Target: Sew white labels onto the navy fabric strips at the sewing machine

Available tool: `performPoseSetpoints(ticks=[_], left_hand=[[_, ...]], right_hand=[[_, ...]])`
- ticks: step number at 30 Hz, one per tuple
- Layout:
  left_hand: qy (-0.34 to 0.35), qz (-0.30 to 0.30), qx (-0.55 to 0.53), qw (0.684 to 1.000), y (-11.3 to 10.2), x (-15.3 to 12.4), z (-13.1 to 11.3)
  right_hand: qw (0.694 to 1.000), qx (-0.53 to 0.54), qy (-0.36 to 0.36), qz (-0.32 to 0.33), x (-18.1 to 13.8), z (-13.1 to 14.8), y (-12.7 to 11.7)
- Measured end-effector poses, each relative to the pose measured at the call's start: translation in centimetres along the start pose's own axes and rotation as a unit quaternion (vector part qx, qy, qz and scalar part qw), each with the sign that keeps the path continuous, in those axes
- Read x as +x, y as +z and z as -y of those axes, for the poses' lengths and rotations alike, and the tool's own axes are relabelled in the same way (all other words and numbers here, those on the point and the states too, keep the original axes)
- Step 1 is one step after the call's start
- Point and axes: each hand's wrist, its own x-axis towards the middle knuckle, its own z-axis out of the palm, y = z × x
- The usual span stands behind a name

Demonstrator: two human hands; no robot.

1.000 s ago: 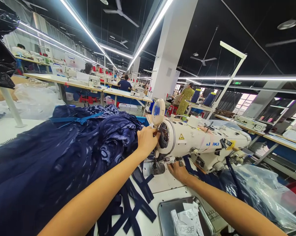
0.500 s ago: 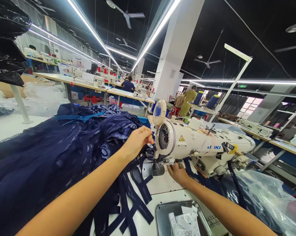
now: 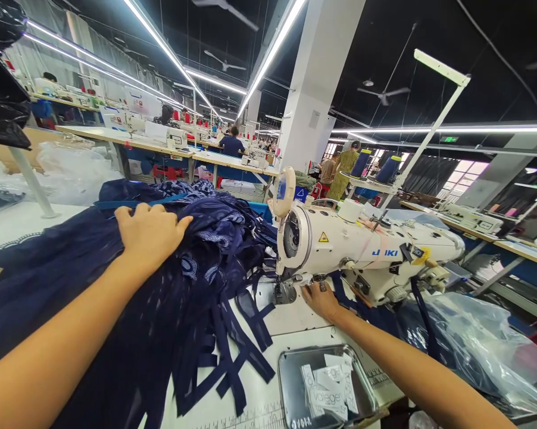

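Note:
My left hand lies flat, fingers spread, on top of a big heap of dark blue patterned fabric that covers the left of the table. My right hand rests on the machine bed under the arm of a white Juki sewing machine, just right of the presser foot. Its fingers are mostly hidden beneath the machine. Dark blue fabric strips trail from the heap across the white table toward the needle.
A metal tray with white printed labels sits at the table's front edge. Clear plastic bags lie to the right. A white lamp arm rises behind the machine. Other people work at sewing tables further back.
My left hand has left the sewing machine's head and moved left onto the fabric heap, opening flat. My right hand has stayed by the presser foot.

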Motion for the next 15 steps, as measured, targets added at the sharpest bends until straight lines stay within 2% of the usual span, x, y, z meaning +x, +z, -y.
performPoseSetpoints(ticks=[2,4,6,7,8,9,10,12,13,15], left_hand=[[0.025,0.008,0.031,0.999,0.1,-0.4,-0.1],[0.072,-0.027,0.002,0.997,0.2,-1.1,-0.8],[0.111,-0.091,-0.08,0.986,0.1,-2.1,-2.4],[0.12,-0.106,-0.142,0.977,0.0,-2.9,-3.4],[0.123,-0.094,-0.215,0.964,-0.1,-3.7,-4.6],[0.119,-0.056,-0.294,0.947,-0.1,-4.6,-5.9],[0.12,0.013,-0.378,0.918,0.0,-5.5,-7.3],[0.109,0.159,-0.52,0.832,0.6,-7.0,-10.0],[0.087,0.202,-0.569,0.793,1.1,-7.6,-11.2],[0.005,0.23,-0.64,0.733,2.2,-8.4,-13.5]], right_hand=[[1.0,0.005,0.009,0.002,0.1,0.1,0.0],[1.0,0.009,0.018,0.002,0.2,0.1,0.0],[1.0,0.015,0.024,0.005,0.3,0.2,-0.2],[1.0,0.018,0.024,0.007,0.3,0.3,-0.4],[0.999,0.021,0.024,0.01,0.4,0.3,-0.5],[0.999,0.024,0.024,0.012,0.4,0.3,-0.7],[0.999,0.028,0.024,0.015,0.4,0.3,-0.8],[0.999,0.034,0.024,0.017,0.5,0.3,-1.0],[0.999,0.037,0.025,0.017,0.5,0.4,-1.0],[0.999,0.041,0.025,0.014,0.5,0.4,-1.0]])
